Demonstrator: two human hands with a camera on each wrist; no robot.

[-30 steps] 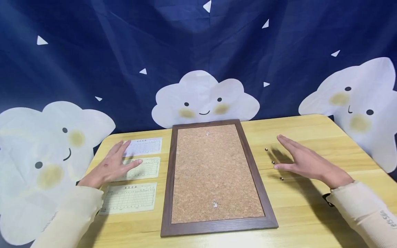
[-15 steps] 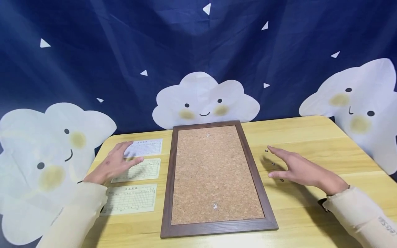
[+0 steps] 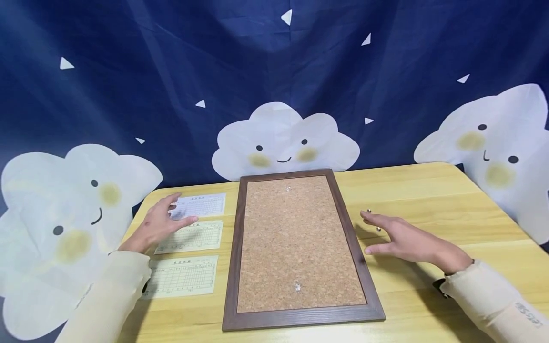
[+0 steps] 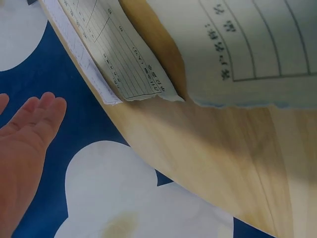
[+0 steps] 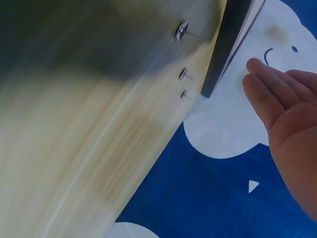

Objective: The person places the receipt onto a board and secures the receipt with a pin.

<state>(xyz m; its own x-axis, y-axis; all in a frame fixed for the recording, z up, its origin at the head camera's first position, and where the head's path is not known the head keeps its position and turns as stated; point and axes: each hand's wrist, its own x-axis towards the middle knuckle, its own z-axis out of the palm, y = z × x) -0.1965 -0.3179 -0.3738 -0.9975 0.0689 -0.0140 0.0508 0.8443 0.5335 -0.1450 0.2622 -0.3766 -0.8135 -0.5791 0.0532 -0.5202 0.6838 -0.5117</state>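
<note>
Three printed paper slips (image 3: 184, 278), torn-edged, lie in a column on the table (image 3: 429, 190) left of a framed corkboard (image 3: 300, 243); three metal thumbtacks (image 5: 181, 30) lie tipped in a row to its right, points bare. The left hand (image 3: 156, 226), relaxed and holding nothing, is over the upper two slips; the right hand (image 3: 407, 240), likewise empty, is over the tacks — contact cannot be told. Possible faults: a fingertip pricked by carelessly meeting a point, a tack rolling off if nudged, slips shifting if the left sleeve (image 3: 122, 281) brushes them.
</note>
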